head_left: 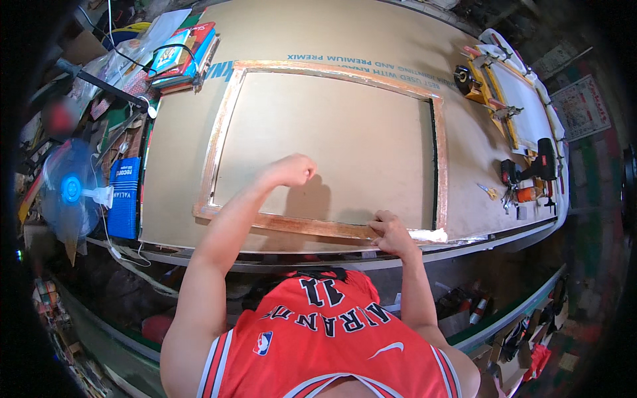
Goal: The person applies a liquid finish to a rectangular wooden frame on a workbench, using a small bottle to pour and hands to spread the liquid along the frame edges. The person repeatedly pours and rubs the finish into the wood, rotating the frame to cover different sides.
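A rectangular wooden frame [310, 224] lies on a large tan board [172, 166], its rails streaked with white in places. My left hand [296, 170] is curled into a fist over the inside of the frame, casting a shadow; whatever it may hold is hidden. My right hand [389, 231] grips the frame's near rail toward its right end, fingers bent over the wood.
At the back left are stacked books [182, 56]; a blue book [123, 198] and small fan [71, 190] sit at left. At right are a clamped yellow assembly [496, 93], a cordless drill [544, 159], scissors [490, 192] and an orange cylinder [527, 194].
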Demonstrator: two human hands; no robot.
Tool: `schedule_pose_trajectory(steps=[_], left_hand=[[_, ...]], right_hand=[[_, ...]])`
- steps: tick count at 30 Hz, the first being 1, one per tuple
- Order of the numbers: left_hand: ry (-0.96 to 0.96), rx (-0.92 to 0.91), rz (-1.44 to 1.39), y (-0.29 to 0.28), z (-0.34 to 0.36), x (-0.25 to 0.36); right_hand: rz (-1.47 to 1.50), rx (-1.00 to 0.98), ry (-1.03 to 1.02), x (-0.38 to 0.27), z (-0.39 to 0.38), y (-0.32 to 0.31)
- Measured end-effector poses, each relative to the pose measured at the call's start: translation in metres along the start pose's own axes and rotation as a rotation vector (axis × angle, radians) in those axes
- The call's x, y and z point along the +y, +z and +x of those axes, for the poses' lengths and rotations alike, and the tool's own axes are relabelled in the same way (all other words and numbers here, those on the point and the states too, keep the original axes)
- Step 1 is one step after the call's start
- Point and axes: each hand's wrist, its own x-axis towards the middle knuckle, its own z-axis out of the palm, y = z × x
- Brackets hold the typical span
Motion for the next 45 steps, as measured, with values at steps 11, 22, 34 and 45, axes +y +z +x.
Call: schedule_pose_trajectory(steps=[11,22,34,45], left_hand=[[-0.086,0.322,-1.272,0.06,-0.031,0.08],[0.188,0.707,0.058,0.108,-0.071,0.097],[0.158,0.524,-0.525,0.071,-0.154,0.116],[0.093,0.584,-0.27,0.091,-0.223,0.112]], right_hand=[[1.32,0.222,0.204,-0.069,0.084,0.044],[2.088,0.266,0.649,-0.109,0.09,0.068],[0.691,-0.719,0.266,-0.149,0.058,0.086],[0.221,-0.311,-0.722,-0.262,0.083,0.271]])
